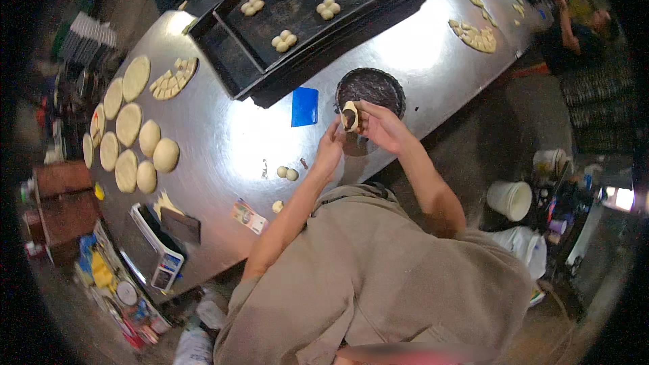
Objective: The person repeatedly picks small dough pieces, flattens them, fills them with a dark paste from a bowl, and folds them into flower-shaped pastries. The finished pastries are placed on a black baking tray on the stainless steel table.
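Just in front of me, my right hand (383,129) holds a small flattened piece of dough (354,105) with dark filling (349,118) in its middle. The fingertips of my left hand (329,149) are at the near left edge of that dough; whether they grip it cannot be made out. Behind my hands stands a round pan (372,83) of dark filling, its near rim partly hidden by my right hand. A blue dough scraper (304,106) lies left of the pan. Two small dough balls (287,173) rest left of my left forearm, with another dough piece (278,206) closer to me.
A black baking tray (304,25) with several clusters of dough balls spans the far side of the metal table (213,172). Dough rounds (128,124) and cut dough (175,80) lie left, near a digital scale (159,248) and banknotes (249,216). A person (573,40) is at far right.
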### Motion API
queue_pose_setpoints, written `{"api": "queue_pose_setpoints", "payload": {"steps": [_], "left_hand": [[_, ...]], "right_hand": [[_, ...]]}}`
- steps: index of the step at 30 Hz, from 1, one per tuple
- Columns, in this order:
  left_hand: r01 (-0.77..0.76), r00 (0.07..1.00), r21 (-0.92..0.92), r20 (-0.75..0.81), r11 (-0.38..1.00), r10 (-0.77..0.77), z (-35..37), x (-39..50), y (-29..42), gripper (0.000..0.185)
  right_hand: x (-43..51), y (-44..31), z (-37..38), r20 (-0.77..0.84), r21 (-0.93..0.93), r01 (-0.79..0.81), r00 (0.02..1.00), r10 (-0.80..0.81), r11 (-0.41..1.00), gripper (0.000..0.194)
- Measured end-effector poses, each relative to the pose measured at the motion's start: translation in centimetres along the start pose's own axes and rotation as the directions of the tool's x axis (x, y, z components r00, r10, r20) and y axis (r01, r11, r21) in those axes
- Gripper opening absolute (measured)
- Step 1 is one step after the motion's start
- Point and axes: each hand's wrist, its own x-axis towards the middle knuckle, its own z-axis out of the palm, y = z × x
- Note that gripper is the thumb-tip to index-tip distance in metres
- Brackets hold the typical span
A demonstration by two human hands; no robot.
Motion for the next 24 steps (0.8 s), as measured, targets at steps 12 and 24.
{"api": "queue_pose_setpoints", "payload": {"steps": [12, 24], "left_hand": [[-0.415, 0.781, 0.029, -0.501, 0.909, 0.373, -4.4, -11.7, 8.5, 0.038], [-0.561, 0.401, 0.199, -0.784, 0.803, 0.474, -7.5, -17.4, 4.3, 0.043]], "right_hand": [[-1.5, 2.5, 14.9, 0.291, -0.635, 0.375, 0.926, -0.241, 0.675, 0.014], [-0.1, 6.1, 20.0, 0.714, -0.656, 0.605, 0.691, 0.112, 0.451, 0.022]]}}
